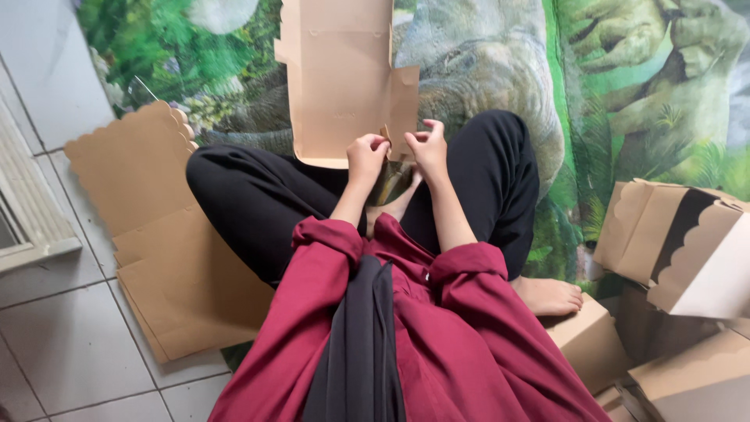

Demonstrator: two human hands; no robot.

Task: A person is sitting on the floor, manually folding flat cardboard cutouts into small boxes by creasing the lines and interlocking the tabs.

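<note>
A flat brown cardboard box blank (340, 78) stands upright in front of me over my crossed legs in black trousers. My left hand (366, 154) pinches its lower edge near a small flap. My right hand (428, 147) grips the same lower edge just to the right, beside the blank's folded side tab (405, 98). Both hands are closed on the cardboard. My sleeves are dark red.
A stack of flat scalloped-edge cardboard blanks (168, 234) lies on the tiled floor at my left. Folded-up boxes (680, 242) pile at my right beside my bare foot (549, 296). A green dinosaur-print mat (625, 94) covers the floor ahead.
</note>
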